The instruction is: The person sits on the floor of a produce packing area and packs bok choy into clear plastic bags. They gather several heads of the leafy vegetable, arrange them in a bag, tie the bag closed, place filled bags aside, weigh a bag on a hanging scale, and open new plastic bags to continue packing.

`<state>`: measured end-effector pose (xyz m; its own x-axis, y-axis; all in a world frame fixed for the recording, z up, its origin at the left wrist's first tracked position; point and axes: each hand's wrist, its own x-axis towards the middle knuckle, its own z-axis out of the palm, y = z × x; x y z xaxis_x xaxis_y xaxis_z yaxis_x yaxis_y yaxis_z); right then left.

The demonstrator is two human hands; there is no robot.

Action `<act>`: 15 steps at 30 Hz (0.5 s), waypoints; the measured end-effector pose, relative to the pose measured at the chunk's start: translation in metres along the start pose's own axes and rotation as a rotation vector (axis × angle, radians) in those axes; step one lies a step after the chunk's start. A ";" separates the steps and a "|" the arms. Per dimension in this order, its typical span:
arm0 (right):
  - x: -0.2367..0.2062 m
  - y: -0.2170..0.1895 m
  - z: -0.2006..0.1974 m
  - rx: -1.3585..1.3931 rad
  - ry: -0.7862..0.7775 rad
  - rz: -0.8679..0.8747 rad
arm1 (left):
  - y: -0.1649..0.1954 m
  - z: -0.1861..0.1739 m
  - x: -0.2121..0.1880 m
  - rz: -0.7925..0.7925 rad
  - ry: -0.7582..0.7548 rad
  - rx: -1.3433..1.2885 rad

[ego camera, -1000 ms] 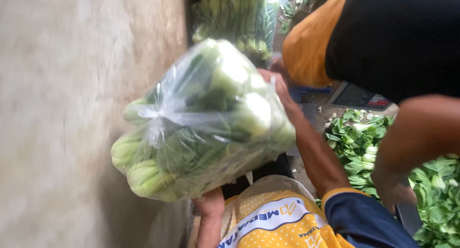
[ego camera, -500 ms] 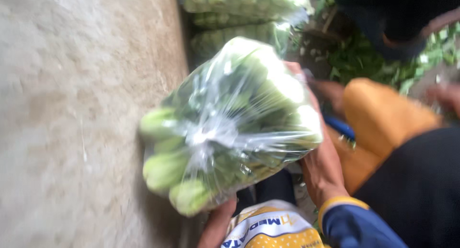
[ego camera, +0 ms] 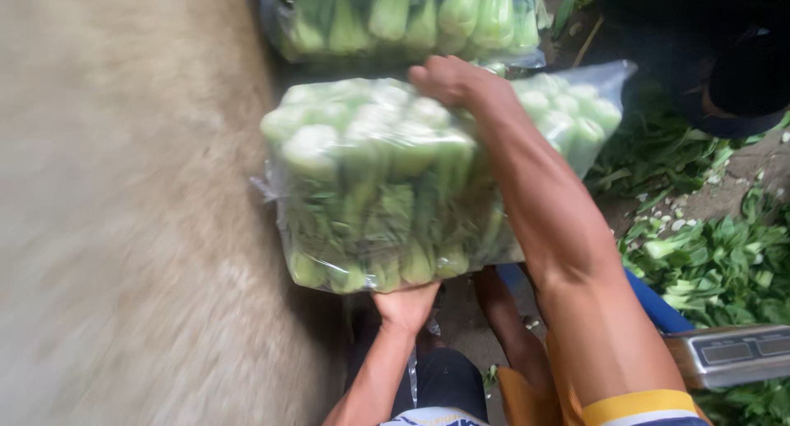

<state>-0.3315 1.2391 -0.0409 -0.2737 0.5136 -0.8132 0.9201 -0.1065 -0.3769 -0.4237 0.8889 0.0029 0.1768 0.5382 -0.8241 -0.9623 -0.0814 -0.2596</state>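
A clear plastic bag of green leafy vegetables (ego camera: 387, 187) fills the middle of the head view. My left hand (ego camera: 405, 305) presses against its near underside. My right hand (ego camera: 448, 79) lies over its far top edge, with the forearm across the bag. Both hands hold the bag just in front of a second packed bag of the same greens (ego camera: 395, 18) at the top of the view.
A rough, sandy-coloured wall or floor (ego camera: 123, 228) takes up the left half. Loose green leaves (ego camera: 724, 261) lie on the ground at right. A metal weighing scale (ego camera: 732, 352) sits at lower right. Another person in dark clothing (ego camera: 708, 55) is at upper right.
The bag has swung from a tilted, knotted-end-forward hold to lying flat, lower and nearer the stacked bag. My right hand has shifted from the bag's side to its top.
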 end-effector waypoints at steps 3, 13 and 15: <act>0.027 -0.005 0.024 -0.039 0.104 -0.114 | 0.018 -0.010 0.053 0.054 0.093 0.072; -0.143 0.160 0.112 0.698 0.978 -0.017 | 0.030 -0.009 0.079 0.395 0.567 0.510; -0.142 0.189 0.107 0.904 0.947 0.116 | 0.032 0.001 0.057 0.705 0.574 1.069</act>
<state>-0.1489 1.0552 -0.0443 0.4351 0.8180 -0.3762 0.3120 -0.5290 -0.7892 -0.4444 0.9174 -0.0520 -0.5938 0.2178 -0.7746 -0.5271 0.6221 0.5790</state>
